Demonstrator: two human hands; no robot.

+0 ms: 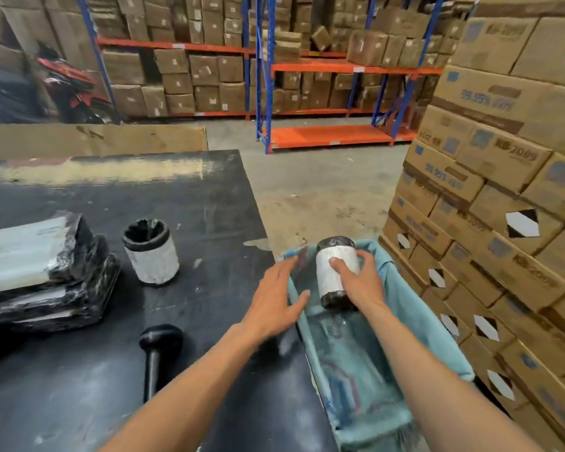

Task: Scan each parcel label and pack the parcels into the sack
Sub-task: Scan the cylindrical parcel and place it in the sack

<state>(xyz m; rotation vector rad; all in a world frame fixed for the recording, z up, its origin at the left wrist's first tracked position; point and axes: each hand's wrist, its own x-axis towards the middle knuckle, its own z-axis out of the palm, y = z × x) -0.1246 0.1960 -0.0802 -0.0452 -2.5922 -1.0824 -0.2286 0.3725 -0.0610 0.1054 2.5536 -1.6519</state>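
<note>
I see my right hand [361, 282] curled round a cylindrical black-wrapped parcel [336, 272] with a white label, over the teal woven sack [415, 324]. Left hand [274, 301] flat, fingers spread, holding nothing, at the sack's rim by the black table [209, 203]. Second cylinder parcel [150, 252] stands upright there.

stacked cartons [490, 197] beside racking [265, 76], red motorbike [69, 89]

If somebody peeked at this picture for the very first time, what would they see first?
Probably the right hand gripping a round black-wrapped parcel with a white label, just above the open light-blue woven sack beside the black table. The left hand, fingers spread, rests at the sack's near edge. On the table stand a second round parcel, a stack of flat black parcels at the left, and a black handheld scanner.
</note>
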